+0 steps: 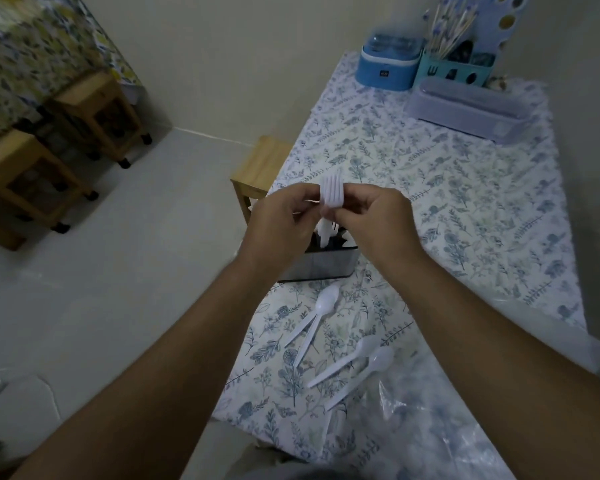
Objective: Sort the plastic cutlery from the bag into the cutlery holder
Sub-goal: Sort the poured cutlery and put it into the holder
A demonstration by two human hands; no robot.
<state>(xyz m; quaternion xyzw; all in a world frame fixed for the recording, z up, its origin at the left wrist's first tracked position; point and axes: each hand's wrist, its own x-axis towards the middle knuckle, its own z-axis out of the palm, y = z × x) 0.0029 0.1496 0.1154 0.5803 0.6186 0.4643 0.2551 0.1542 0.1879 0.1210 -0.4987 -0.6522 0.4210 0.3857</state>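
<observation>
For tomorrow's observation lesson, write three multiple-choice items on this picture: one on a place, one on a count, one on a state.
1. Where does the cutlery holder stand?
A. on the floor
B. on the table near its left edge
C. on the wooden stool

2. How many white spoons lie loose on the tablecloth?
A. one
B. four
C. nine

3. What are the left hand and right hand doing?
A. resting flat on the table
B. holding white forks together above the holder
C. hanging empty

Answers: 1 B, it sits on the floral cloth by the edge; 2 B, two pairs lie there; 3 B, fingers of both hands pinch the bundle.
</observation>
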